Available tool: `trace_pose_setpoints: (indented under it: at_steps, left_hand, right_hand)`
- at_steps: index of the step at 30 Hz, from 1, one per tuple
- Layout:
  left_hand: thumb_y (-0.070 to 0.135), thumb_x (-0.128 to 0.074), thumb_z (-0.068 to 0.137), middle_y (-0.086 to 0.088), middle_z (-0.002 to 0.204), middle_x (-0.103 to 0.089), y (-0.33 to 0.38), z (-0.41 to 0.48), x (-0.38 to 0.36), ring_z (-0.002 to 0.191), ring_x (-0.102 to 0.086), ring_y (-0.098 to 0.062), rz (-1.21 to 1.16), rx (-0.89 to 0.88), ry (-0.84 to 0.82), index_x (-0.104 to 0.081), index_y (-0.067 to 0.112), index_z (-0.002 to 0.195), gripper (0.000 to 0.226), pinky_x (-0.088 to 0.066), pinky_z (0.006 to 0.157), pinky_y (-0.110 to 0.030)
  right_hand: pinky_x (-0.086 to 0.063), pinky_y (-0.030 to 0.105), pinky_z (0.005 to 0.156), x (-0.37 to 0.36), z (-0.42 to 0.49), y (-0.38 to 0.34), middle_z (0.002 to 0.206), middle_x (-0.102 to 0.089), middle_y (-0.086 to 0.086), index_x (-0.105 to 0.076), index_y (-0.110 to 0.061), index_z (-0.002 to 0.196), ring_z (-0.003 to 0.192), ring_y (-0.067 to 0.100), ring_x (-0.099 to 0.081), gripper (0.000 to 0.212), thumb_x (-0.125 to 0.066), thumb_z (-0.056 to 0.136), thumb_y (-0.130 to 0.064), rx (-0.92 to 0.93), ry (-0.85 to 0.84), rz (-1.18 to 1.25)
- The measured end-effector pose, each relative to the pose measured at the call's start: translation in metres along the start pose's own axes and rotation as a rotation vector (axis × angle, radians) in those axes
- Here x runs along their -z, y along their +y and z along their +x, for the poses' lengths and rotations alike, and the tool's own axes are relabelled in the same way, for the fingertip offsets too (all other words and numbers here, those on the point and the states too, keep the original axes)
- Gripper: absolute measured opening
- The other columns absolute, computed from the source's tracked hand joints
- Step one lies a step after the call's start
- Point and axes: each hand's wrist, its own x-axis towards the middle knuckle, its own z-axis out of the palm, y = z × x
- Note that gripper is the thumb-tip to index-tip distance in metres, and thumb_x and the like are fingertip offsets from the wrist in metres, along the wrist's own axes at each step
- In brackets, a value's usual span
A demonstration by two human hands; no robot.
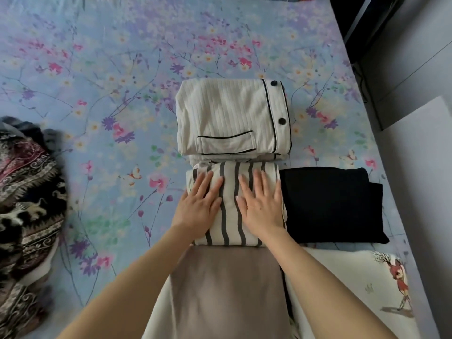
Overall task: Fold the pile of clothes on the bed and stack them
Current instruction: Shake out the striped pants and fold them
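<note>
A folded white garment with dark grey stripes [231, 209] lies on the bed in front of me. My left hand [199, 201] presses flat on its left half and my right hand [263, 207] presses flat on its right half, fingers straight. Just beyond it lies a folded cream pyjama top with black piping and buttons [230, 118]. A folded black garment [330, 204] sits touching the striped one on the right. A folded taupe garment [227, 294] lies nearest me, below my hands.
The bed carries a light blue floral sheet [110, 69]. An unfolded dark patterned cloth pile [27, 204] lies at the left edge. A white cloth with a deer print [362, 285] is at bottom right. The bed's right edge meets a grey floor [420, 167].
</note>
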Motion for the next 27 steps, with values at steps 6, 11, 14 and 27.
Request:
trace_pose_setpoints:
  at_steps: [6, 11, 14, 27]
  left_hand:
    - [0.04, -0.015, 0.102, 0.004, 0.159, 0.003, -0.002, -0.015, 0.034, 0.147, 0.007, -0.02, 0.02, 0.05, -0.068, 0.004, 0.033, 0.15, 0.052, -0.002, 0.119, -0.044]
    - [0.031, -0.028, 0.103, 0.0, 0.156, -0.025, -0.026, -0.107, 0.051, 0.145, -0.015, -0.021, -0.086, 0.31, 0.024, -0.022, 0.018, 0.15, 0.049, -0.016, 0.117, -0.035]
    - [0.025, -0.04, 0.1, -0.005, 0.143, -0.046, -0.039, -0.191, 0.064, 0.133, -0.04, -0.025, -0.101, 0.42, 0.085, -0.04, 0.014, 0.142, 0.044, -0.035, 0.106, -0.037]
    - [0.016, -0.055, 0.089, -0.007, 0.116, -0.064, -0.126, -0.398, 0.106, 0.109, -0.056, -0.032, -0.036, 0.651, 0.246, -0.062, 0.014, 0.121, 0.033, -0.045, 0.088, -0.038]
  right_hand:
    - [0.002, 0.052, 0.118, 0.044, -0.021, 0.001, 0.159, -0.01, 0.014, -0.008, -0.027, 0.153, 0.148, 0.029, -0.005, 0.063, 0.002, 0.095, -0.049, 0.018, -0.024, 0.089]
    - [-0.043, 0.049, 0.101, 0.066, -0.097, -0.013, 0.108, -0.069, 0.005, -0.067, -0.014, 0.108, 0.103, 0.023, -0.064, 0.047, -0.025, 0.095, -0.031, 0.032, 0.297, 0.247]
    - [-0.045, 0.035, 0.077, 0.084, -0.149, -0.025, 0.074, -0.064, -0.002, -0.065, -0.014, 0.078, 0.067, 0.016, -0.055, 0.032, -0.04, 0.096, -0.021, 0.047, 0.188, 0.333]
    - [-0.023, 0.025, 0.048, 0.151, -0.247, -0.197, 0.056, -0.037, -0.003, -0.033, -0.022, 0.059, 0.052, 0.01, -0.033, 0.04, -0.04, 0.099, -0.024, 0.197, -0.124, 0.511]
